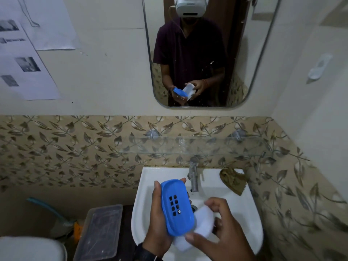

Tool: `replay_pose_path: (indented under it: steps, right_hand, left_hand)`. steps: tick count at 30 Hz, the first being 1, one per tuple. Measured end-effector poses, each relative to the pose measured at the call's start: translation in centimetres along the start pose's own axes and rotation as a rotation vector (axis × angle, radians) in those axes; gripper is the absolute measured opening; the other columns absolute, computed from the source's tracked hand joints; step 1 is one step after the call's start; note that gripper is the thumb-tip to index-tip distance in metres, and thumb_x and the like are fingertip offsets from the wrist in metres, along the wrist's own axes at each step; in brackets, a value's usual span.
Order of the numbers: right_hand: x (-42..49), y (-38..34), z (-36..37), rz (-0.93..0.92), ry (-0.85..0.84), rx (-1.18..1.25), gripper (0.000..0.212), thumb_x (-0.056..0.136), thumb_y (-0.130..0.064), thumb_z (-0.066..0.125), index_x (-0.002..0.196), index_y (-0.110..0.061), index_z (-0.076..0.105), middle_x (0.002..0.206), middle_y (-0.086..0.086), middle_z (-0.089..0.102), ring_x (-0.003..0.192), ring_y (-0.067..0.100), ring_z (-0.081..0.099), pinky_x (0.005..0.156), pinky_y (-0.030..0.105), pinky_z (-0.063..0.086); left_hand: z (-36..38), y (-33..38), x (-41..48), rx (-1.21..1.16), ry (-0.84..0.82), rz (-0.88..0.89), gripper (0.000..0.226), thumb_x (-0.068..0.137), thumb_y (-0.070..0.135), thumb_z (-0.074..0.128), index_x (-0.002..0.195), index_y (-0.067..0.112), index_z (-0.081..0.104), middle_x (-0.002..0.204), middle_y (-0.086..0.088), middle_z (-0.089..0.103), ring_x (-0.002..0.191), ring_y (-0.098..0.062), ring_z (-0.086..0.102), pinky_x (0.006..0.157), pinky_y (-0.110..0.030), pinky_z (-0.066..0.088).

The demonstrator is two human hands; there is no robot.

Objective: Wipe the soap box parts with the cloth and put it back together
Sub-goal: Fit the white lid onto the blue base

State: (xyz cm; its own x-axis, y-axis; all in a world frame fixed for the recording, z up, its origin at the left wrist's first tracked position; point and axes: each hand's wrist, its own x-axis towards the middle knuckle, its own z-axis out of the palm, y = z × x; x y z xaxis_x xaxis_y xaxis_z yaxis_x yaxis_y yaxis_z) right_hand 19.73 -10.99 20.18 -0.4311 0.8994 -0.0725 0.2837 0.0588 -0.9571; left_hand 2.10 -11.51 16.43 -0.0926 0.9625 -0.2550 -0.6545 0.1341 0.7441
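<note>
Head view: left hand [158, 225] is gripping the light, stiff, probably slippery blue tray [181, 223] by its long edges above the sink [146, 176]; right hand [226, 238] is pinching the white shell [204, 221] at four o'clock.

A white wall-mounted sink [150, 176] carries a metal tap [194, 178] at the middle of its back rim. Right of the tap, on the rim's back corner, lies a crumpled brown cloth [234, 180], one edge drooping toward the basin. Above the tap, a clear glass shelf [188, 146] sits on two metal brackets [153, 133].
</note>
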Motion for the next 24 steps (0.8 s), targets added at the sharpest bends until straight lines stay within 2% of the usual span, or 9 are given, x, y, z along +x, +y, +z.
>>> replay_pose_path:
  steps: [3,5,7,11,13,18,24]
  right_hand:
    - [0.8,-1.0,0.8,-0.061,0.129,0.006,0.082,0.041,-0.064,0.089,0.113,-0.047,0.052,0.111,-0.028,0.06,0.096,0.001,0.065,0.074,0.021,0.059]
    - [1.2,-1.2,1.0,-0.098,0.215,0.039,0.081,0.042,-0.069,0.085,0.114,-0.048,0.055,0.113,-0.024,0.062,0.099,0.0,0.064,0.07,0.019,0.058]
    - [1.5,-1.5,1.0,-0.135,0.274,0.034,0.081,0.044,-0.074,0.08,0.117,-0.049,0.055,0.116,-0.024,0.061,0.102,-0.001,0.062,0.071,0.019,0.058]
    - [1.7,-1.9,1.5,-0.182,0.375,0.045,0.075,0.053,-0.07,0.075,0.123,-0.051,0.053,0.121,-0.027,0.057,0.109,0.0,0.059,0.078,0.025,0.057]
    - [1.7,-2.0,1.7,-0.197,0.417,0.07,0.073,0.055,-0.073,0.071,0.123,-0.052,0.053,0.122,-0.03,0.055,0.112,0.0,0.057,0.08,0.023,0.054]
    - [1.7,-1.9,2.0,-0.233,0.457,0.144,0.072,0.06,-0.066,0.071,0.127,-0.044,0.055,0.119,-0.028,0.054,0.114,-0.004,0.054,0.081,0.004,0.046]
    - [1.7,-1.6,2.0,-0.279,0.422,0.17,0.072,0.066,-0.056,0.071,0.131,-0.031,0.056,0.115,-0.016,0.055,0.112,-0.008,0.054,0.085,0.0,0.042]
  left_hand:
    - [1.2,-0.1,0.0,0.099,-0.005,0.014,0.097,0.062,0.089,0.065,0.133,0.023,0.068,0.098,-0.014,0.072,0.088,-0.031,0.068,0.082,-0.044,0.058]
    - [1.8,-0.2,-0.3,0.148,0.005,0.038,0.091,0.067,0.088,0.061,0.134,0.027,0.067,0.119,-0.019,0.071,0.108,-0.042,0.066,0.098,-0.054,0.053]
    - [2.6,-0.2,-0.9,0.222,0.009,0.076,0.082,0.073,0.085,0.057,0.136,0.032,0.065,0.132,-0.017,0.069,0.122,-0.044,0.062,0.109,-0.063,0.045]
    - [3.9,-1.0,-1.4,0.311,0.01,0.141,0.077,0.072,0.089,0.055,0.135,0.043,0.062,0.133,-0.004,0.071,0.121,-0.031,0.067,0.104,-0.056,0.052]
    - [4.4,-1.5,-1.5,0.337,0.019,0.18,0.078,0.073,0.089,0.054,0.136,0.045,0.06,0.135,0.001,0.069,0.123,-0.026,0.066,0.104,-0.051,0.053]
    - [5.4,-2.1,-1.5,0.222,0.022,0.196,0.083,0.076,0.081,0.063,0.143,0.033,0.057,0.145,-0.008,0.061,0.134,-0.033,0.057,0.116,-0.059,0.038]
    - [6.1,-3.0,-1.4,0.115,-0.027,0.251,0.083,0.069,0.076,0.075,0.136,0.03,0.064,0.146,-0.011,0.06,0.138,-0.033,0.053,0.121,-0.056,0.033]
